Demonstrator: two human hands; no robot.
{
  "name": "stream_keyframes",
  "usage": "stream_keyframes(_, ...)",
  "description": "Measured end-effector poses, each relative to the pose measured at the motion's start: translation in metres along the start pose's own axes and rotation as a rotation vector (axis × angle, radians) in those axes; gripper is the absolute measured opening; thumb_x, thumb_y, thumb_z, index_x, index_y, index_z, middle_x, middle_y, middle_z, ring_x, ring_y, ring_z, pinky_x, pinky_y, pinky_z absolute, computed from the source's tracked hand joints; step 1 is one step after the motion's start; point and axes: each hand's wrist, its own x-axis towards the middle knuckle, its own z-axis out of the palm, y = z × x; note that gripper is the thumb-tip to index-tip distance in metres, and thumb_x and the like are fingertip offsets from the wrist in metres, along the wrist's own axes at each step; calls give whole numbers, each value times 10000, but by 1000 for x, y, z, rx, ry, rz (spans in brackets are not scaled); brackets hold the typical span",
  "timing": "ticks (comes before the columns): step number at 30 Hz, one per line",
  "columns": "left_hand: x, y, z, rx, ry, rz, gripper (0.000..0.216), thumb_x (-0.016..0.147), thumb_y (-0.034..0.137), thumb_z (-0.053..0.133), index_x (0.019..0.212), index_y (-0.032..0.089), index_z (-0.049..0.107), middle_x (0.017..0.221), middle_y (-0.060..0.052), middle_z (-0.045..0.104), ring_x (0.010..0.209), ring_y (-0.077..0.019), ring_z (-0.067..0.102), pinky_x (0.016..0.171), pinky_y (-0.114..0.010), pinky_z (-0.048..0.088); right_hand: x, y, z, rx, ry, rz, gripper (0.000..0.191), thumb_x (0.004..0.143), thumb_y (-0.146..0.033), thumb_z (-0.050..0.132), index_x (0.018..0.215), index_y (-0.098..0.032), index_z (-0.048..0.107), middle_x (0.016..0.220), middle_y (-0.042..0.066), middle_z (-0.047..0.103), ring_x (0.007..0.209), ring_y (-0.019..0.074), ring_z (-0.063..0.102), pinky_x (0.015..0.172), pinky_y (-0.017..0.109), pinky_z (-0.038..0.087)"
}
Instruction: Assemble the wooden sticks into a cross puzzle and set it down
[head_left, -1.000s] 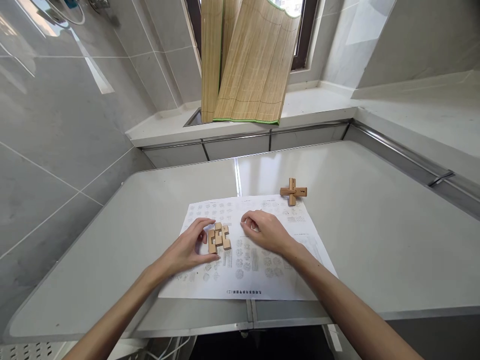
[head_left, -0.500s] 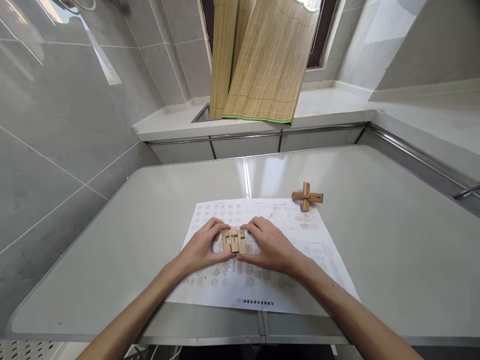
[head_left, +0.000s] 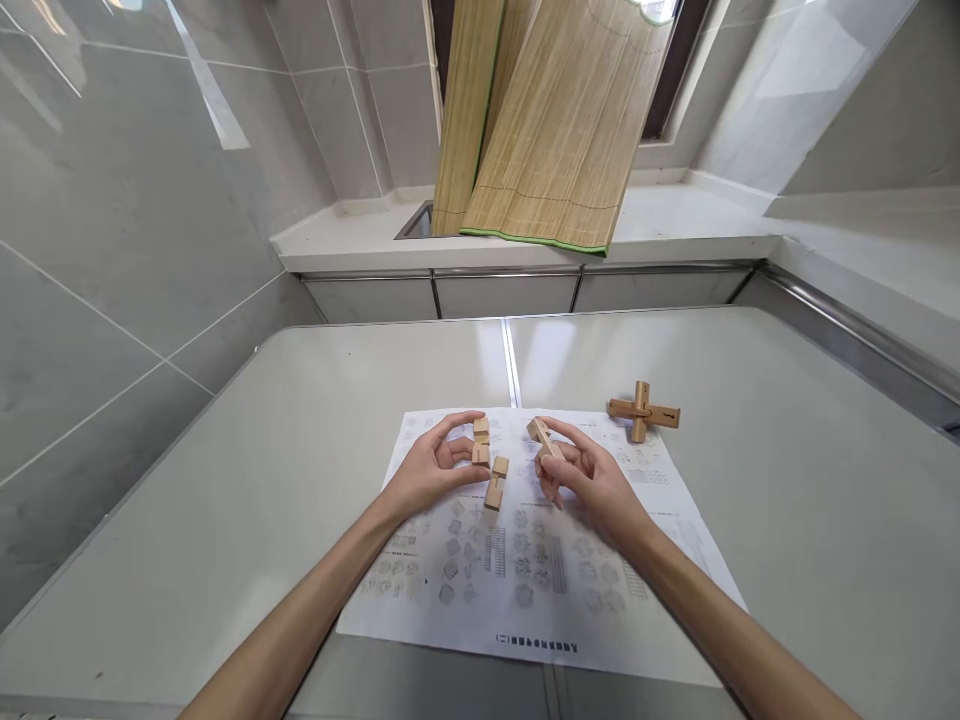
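My left hand (head_left: 433, 468) holds a notched wooden puzzle piece (head_left: 481, 441) upright between thumb and fingers, just above the printed instruction sheet (head_left: 525, 580). My right hand (head_left: 589, 478) grips another notched wooden piece (head_left: 543, 438), tilted, a little to the right of the first. A third notched piece (head_left: 496, 482) lies on the sheet between the two hands, close to my left fingertips. An assembled wooden cross-shaped puzzle (head_left: 643, 412) rests on the grey table (head_left: 225, 480) past the sheet's far right corner.
The table's seam (head_left: 513, 362) runs away from me down the middle. Behind it a white ledge (head_left: 360, 240) carries a rolled bamboo blind (head_left: 540, 120) leaning at the window. Grey tiled wall on the left, a counter with a metal rail on the right.
The three wooden pieces sat pressed together between both hands. Now each hand has lifted one piece and pulled apart, leaving the third on the sheet. The camera view shifted slightly.
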Motion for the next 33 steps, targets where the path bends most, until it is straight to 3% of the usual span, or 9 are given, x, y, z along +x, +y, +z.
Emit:
stream_keyframes(2,3,-1,1,-37,9,-2,832,766,322,940,1467,200,508,905,-28,726,909,-217,710,866,-358,544,2,2,0,95,-25,43,666,969,-480,729,1541,-202,531,1001,80,757,693,180,656,692,377,569)
stream_keyframes(5,2,-2,1,-24,29,1,825,782,323,931,1474,202,499,929,-37,743,926,-218,720,877,-360,550,4,4,2,196,-56,67,574,1005,-479,683,1500,-201,600,1269,158,738,859,209,713,846,428,602)
stream_keyframes(10,-3,-5,3,129,39,22,766,805,348,915,1454,237,522,898,-10,720,990,-232,726,919,-369,565,3,6,10,142,-132,43,417,1043,-483,639,1378,-238,672,1406,160,680,900,207,725,897,425,604)
stream_keyframes(13,-5,-5,5,217,21,45,751,805,357,912,1453,255,546,866,7,707,961,-235,742,921,-382,585,-1,8,14,39,-141,7,405,1061,-482,609,1407,-271,623,1358,136,689,853,197,723,826,405,617)
stream_keyframes(15,-6,-5,5,245,12,65,748,805,360,909,1454,253,553,901,-8,726,946,-236,748,913,-389,599,-4,11,16,-53,-97,-37,402,1073,-481,584,1423,-285,601,1224,105,721,788,186,708,756,378,611)
stream_keyframes(18,-7,-6,5,258,22,108,752,767,355,932,1424,247,584,1101,-63,740,932,-220,742,902,-381,616,-7,14,16,-260,-2,-97,381,1090,-463,551,1420,-285,617,977,48,713,728,174,669,754,358,590)
stream_keyframes(21,-9,-7,5,260,31,132,722,755,328,936,1394,261,608,1338,-100,674,924,-188,729,871,-353,626,-5,12,17,-427,-1,-144,368,1107,-440,513,1426,-294,622,845,20,668,738,186,655,743,343,569)
stream_keyframes(28,-11,-9,7,228,-9,151,699,753,287,933,1378,249,623,1243,-89,693,905,-175,680,827,-341,631,12,3,19,-631,-167,-283,361,1134,-361,434,1454,-342,600,988,50,646,814,197,634,795,366,566)
stream_keyframes(33,-11,-9,7,259,-4,150,721,744,273,944,1387,252,619,1236,-85,702,892,-172,684,876,-362,604,5,11,12,-669,-125,-345,354,1136,-326,420,1446,-351,589,1012,48,658,788,186,643,748,344,564)
